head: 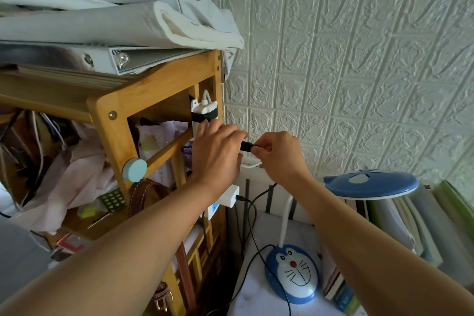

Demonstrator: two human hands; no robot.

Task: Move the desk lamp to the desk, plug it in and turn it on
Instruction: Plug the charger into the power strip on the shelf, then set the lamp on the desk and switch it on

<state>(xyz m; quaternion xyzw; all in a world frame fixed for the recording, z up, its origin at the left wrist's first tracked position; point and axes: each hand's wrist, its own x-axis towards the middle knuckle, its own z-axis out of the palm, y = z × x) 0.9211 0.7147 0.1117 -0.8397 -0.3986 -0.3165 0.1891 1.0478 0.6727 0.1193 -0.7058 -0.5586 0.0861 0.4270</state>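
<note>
The blue and white cartoon-cat desk lamp stands on the desk (256, 290) at lower right, with its base (292, 273), thin white neck and blue head (369, 185). Its black cord (252, 228) runs up from the base to my right hand (279, 155), which pinches the black plug (247, 147). The plug points left at a white power strip (204, 110) taped upright to the wooden shelf post. My left hand (216, 151) rests on the strip and covers its sockets, so whether the plug is inserted is hidden.
A wooden shelf unit (110, 120) full of papers, bags and cords stands at left, with folded fabric and a binder on top. A white charger (230, 196) hangs below my hands. Books (410, 226) stand at right. A textured white wall is behind.
</note>
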